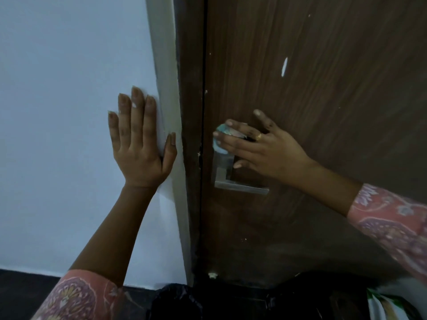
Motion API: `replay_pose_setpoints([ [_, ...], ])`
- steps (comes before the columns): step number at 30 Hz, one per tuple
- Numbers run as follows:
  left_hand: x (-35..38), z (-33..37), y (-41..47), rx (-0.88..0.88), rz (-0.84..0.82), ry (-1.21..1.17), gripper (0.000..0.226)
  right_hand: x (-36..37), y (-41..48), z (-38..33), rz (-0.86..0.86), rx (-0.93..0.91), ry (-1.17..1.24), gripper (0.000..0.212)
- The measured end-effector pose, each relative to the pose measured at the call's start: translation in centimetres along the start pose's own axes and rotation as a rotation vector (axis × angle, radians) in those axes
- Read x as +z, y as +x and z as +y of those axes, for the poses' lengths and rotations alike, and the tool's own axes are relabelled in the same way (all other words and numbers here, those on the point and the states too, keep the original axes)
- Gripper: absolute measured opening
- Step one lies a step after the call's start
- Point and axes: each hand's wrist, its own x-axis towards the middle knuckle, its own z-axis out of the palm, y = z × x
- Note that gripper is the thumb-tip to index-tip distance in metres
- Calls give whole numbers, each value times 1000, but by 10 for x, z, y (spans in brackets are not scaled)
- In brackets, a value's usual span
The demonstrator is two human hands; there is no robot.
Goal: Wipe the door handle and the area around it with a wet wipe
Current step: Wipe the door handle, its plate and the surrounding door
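A: From the head view, where does the handle sit against the working hand?

B: The right hand point(258, 148) presses a crumpled pale blue-green wet wipe point(223, 137) flat on the dark brown wood-grain door point(323, 88), at the top of the brushed silver metal door handle point(227, 174). The fingers point(233, 144) are spread and lying over the wipe, pinning it to the plate rather than pinching it.

A: So which way does the rest of the handle lie?

B: Down from the fingertips. The plate runs upright, and the lever at its foot runs sideways toward the right, so my guess is the coming stroke goes downward along the plate, then right along the lever.

A: And the other hand?

B: The left hand point(141, 144) is flat and open on the pale blue-white painted wall point(69, 88), fingers apart, thumb against the grey door frame point(171, 100). It holds nothing and stands well apart from the handle; the right hand is plainly the nearer.

A: Any brand or writing?

B: None I can read, neither on the wipe nor on the handle. A gold ring point(259, 136) sits on one right finger, unmarked as far as I can tell.
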Motion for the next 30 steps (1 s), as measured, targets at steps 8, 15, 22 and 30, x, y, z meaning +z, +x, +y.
replay_pose_setpoints([
  [8,0,-2,0,23,-1,20,66,3,-28,21,13,-57,29,52],
  [15,0,0,0,10,-3,1,65,1,-18,15,9,-23,53,55],
  [22,-1,0,1,16,-27,12,67,-19,5,-5,-23,59,167,59],
  [30,-2,-1,0,26,-54,27,67,-19,40,-36,-83,2,265,62],
])
